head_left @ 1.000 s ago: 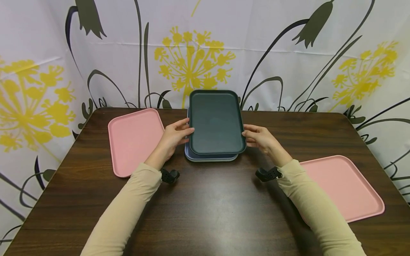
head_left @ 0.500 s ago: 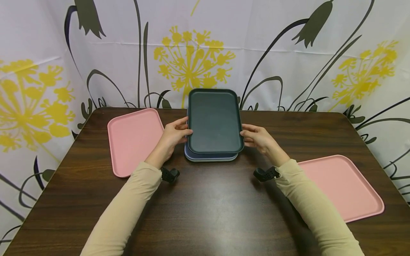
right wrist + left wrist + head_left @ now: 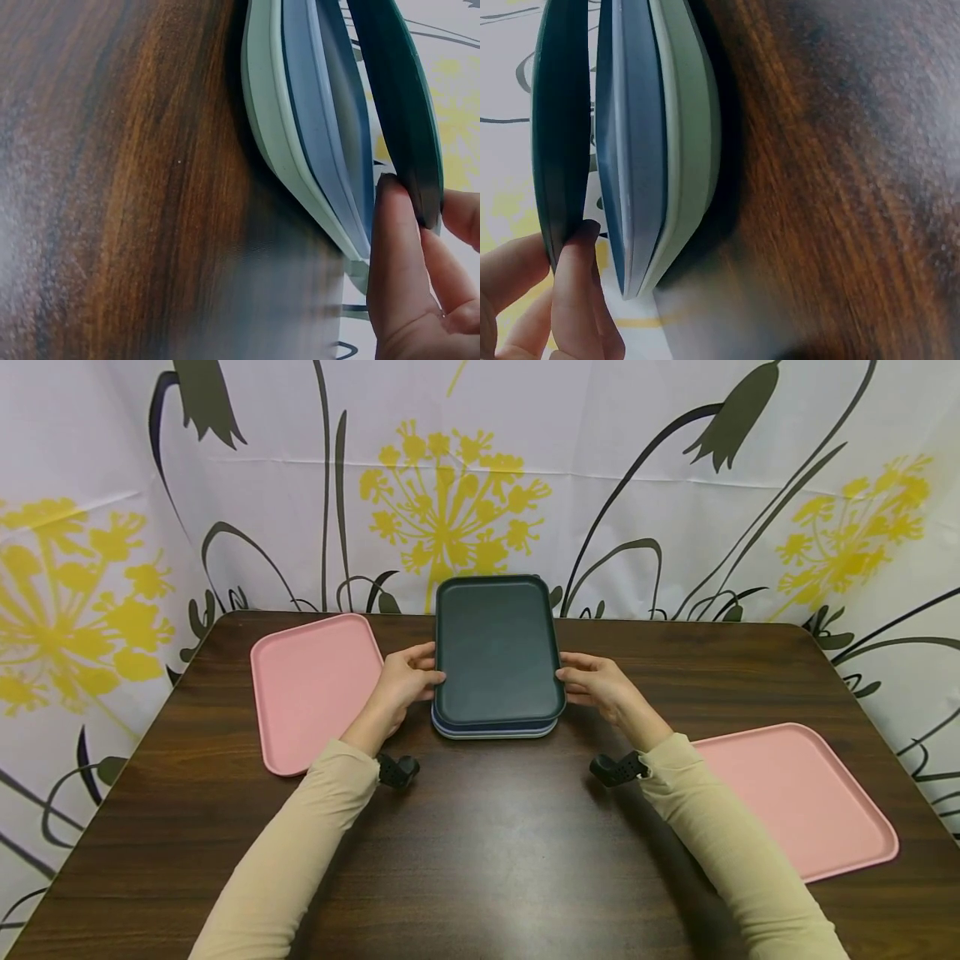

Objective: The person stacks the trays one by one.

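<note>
Tray held: dark green tray (image 3: 498,652), over the blue tray (image 3: 641,150) and apart from it; a gap shows in both wrist views.
Left hand (image 3: 401,683): narrow pinch on the held rim, thumb above, fingers beneath, just left of the blue tray.
Right hand (image 3: 602,685): matching pinch, just right of the blue tray.
Stack base: light green tray (image 3: 694,127), directly under the blue tray, on the surface (image 3: 495,843).
Pink trays: one (image 3: 315,693) left of the blue tray, another (image 3: 798,802) well right and nearer the person.
Handling: best kept level, both hands at equal height, long sides parallel to the blue tray's; fingertips beneath could get nipped against its rim.
Writing: no brand or label readable on trays or black wrist straps (image 3: 397,771).
</note>
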